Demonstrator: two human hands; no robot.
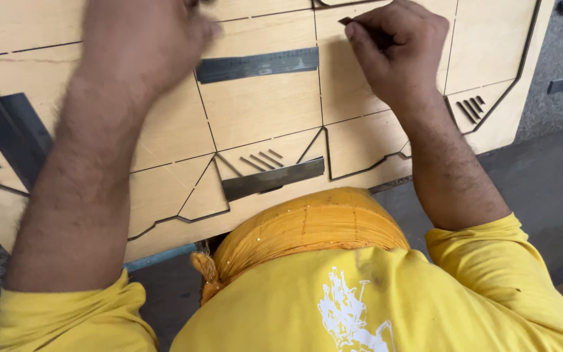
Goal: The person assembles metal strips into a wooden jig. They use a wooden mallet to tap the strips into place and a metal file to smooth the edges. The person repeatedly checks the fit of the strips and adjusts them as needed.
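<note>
The right hand (395,49) pinched a short dark strip (346,21), its fingers together on it, at the top of the slotted plywood board (262,111). The left hand (141,39) pressed on the board beside a steel ruler (257,65); its finger state could not be told. Another metal strip (273,178) lay near the board's lower edge.

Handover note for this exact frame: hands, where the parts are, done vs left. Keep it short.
Left hand: pressed on the plywood board, by the left end of the upper steel strip; whether it grips anything is hidden.
Right hand: pinching a small dark strip at a slot near the board's top edge.
Lower steel strip: lying loose near the board's front edge.
Done: slots are cut through the board.
Left: both long strips lie unseated on the surface.
</note>
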